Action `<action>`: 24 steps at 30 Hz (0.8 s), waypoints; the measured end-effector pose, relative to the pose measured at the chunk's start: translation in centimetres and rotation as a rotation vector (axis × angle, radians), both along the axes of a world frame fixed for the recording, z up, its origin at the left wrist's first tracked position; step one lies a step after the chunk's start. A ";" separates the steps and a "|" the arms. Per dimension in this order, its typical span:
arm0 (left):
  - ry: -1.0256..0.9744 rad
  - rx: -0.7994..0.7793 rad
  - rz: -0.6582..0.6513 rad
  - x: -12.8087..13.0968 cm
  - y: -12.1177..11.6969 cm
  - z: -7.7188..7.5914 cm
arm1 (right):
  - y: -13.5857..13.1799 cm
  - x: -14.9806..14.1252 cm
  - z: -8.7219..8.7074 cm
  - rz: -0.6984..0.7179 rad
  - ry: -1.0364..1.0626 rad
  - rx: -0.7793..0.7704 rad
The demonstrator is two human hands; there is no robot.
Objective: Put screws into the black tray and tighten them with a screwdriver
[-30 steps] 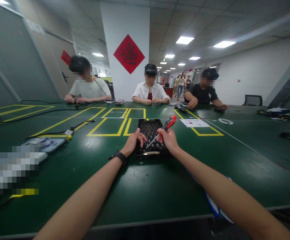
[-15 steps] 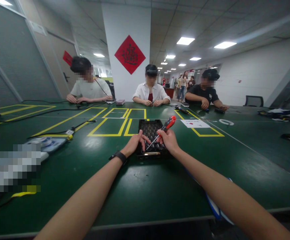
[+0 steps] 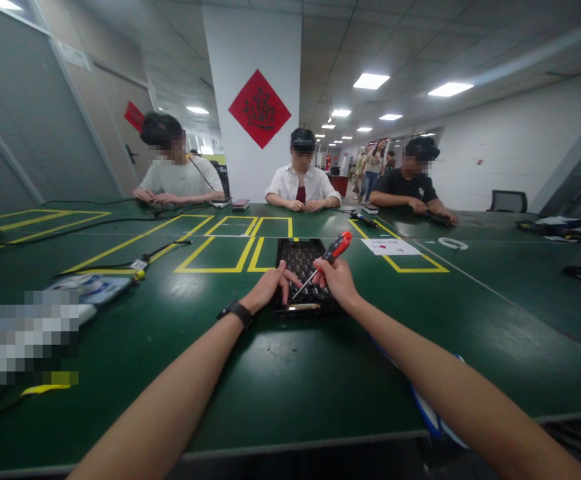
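A black flat device point(image 3: 301, 261) with a gridded top lies on the green table point(image 3: 280, 373) in front of me. My right hand point(image 3: 339, 280) is closed round a screwdriver point(image 3: 326, 259) with a red and black handle. Its shaft slants down and left, with the tip on the device near its front edge. My left hand point(image 3: 269, 289) rests against the device's front left corner, fingers curled on its edge. A black watch sits on my left wrist.
Three people sit across the table, hands on it. Yellow tape rectangles point(image 3: 220, 253) mark the tabletop. A white paper point(image 3: 389, 247) and a white tape ring point(image 3: 453, 244) lie to the right. Black cables point(image 3: 120, 265) and a blurred object are at the left.
My hands and the screwdriver have hardly moved. The person in black across the table has shifted an arm.
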State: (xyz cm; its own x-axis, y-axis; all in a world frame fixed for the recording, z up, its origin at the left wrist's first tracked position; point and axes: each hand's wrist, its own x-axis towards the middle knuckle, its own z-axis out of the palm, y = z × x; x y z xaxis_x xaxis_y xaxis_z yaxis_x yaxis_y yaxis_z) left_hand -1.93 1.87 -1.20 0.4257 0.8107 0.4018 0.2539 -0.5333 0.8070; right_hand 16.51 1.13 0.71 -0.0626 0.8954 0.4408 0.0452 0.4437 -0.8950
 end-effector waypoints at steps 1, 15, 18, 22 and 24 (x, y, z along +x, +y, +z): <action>0.002 0.001 -0.002 0.0 0.0 0.0 | 0.0 0.0 0.0 -0.001 0.003 0.000; -0.002 -0.014 -0.015 0.0 -0.1 0.1 | 0.1 0.2 -0.1 -0.011 0.015 0.008; 0.009 -0.022 -0.020 0.0 -0.2 0.2 | 0.3 0.2 -0.1 -0.014 0.006 -0.006; 0.013 -0.023 -0.030 0.0 -0.2 0.2 | 0.4 0.2 -0.2 -0.012 0.008 -0.011; 0.013 -0.019 -0.031 0.0 -0.2 0.1 | 0.4 0.2 -0.1 -0.013 0.013 -0.008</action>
